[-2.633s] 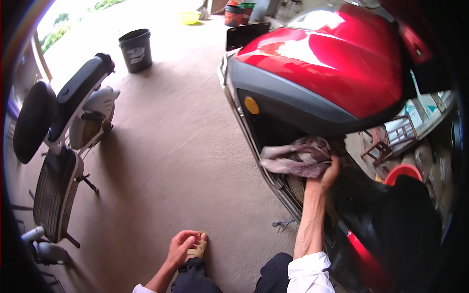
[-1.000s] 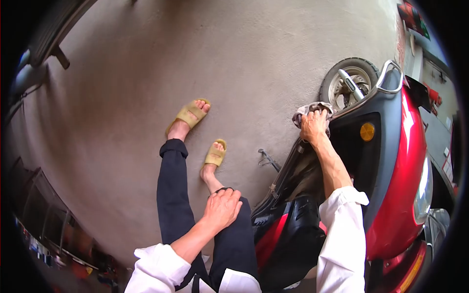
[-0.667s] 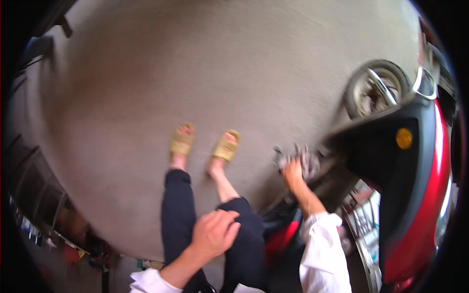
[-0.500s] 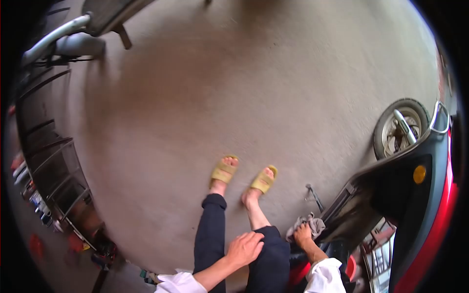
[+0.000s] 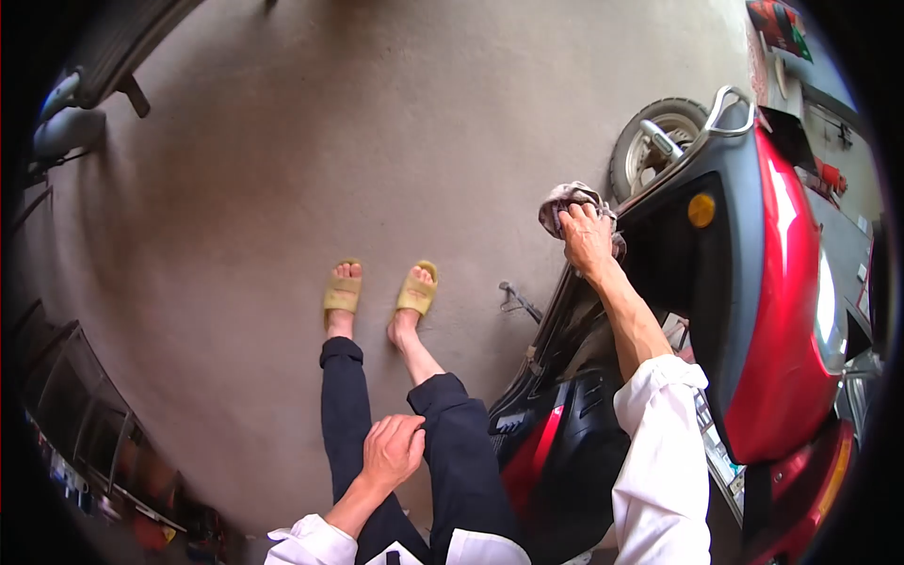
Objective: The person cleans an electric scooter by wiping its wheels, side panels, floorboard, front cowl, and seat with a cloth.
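My right hand [image 5: 588, 240] is wrapped round a crumpled grey-brown rag [image 5: 559, 196]. It presses the rag against the edge of the dark inner panel of a red and black scooter [image 5: 782, 311], just behind the wheel. The palm side and part of the cloth are hidden. Resting on my dark trousers [image 5: 461, 424] near the knee is my left hand [image 5: 392, 450], its fingers stretched out and holding nothing.
A spoked-rim wheel [image 5: 659, 151] with a grey tyre stands at upper right. A kickstand [image 5: 520, 301] sticks out low beside the scooter. My feet in yellow slippers [image 5: 341, 294] stand on the concrete floor [image 5: 282, 169]. Dark metal racks [image 5: 85, 405] line the left side.
My right hand has carried the rag forward along the scooter's edge, from beside my knee to near the wheel. The view has turned right; my left hand stays on my leg.
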`<state>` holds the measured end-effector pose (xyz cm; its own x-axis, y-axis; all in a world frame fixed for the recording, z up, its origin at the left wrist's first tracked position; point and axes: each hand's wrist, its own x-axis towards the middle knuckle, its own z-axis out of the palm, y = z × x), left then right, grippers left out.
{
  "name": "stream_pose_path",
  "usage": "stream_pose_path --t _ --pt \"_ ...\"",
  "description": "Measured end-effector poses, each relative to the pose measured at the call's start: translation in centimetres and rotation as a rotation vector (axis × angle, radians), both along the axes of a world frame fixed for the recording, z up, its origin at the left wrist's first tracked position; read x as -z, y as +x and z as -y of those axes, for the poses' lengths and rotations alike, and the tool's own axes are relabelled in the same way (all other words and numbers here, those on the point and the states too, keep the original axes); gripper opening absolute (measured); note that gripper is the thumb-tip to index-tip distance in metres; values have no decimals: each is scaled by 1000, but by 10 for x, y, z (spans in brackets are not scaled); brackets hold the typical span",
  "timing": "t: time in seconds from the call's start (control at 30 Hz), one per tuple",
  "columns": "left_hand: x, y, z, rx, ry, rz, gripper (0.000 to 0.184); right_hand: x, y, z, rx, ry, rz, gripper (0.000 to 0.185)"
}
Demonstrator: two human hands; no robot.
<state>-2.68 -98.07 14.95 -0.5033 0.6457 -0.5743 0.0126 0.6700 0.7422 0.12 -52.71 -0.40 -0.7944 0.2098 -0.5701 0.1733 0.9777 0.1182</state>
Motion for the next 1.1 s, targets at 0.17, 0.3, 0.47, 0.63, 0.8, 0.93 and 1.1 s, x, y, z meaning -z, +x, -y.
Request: stream_pose_path --t 0.17,0.3,0.47,0.63,0.8,0.93,1.1 --pt "24 17 10 78 -45 118 17 41 119 59 -193 120 289 14" --pt "20 4 14 67 -25 188 19 29 184 149 -168 -38 558 22" --pt "20 -14 21 58 -29 171 19 13 286 251 -233 -328 899 27" --pt "31 -16 35 121 -22 145 16 0 255 247 -161 -279 1088 41" --pt "35 -8 44 184 -61 184 16 -4 182 138 -200 -54 368 30" --pt "35 7 49 203 -66 192 17 15 153 111 58 -95 408 21" --pt "35 28 54 139 -79 143 18 40 209 206 -34 -70 892 29"
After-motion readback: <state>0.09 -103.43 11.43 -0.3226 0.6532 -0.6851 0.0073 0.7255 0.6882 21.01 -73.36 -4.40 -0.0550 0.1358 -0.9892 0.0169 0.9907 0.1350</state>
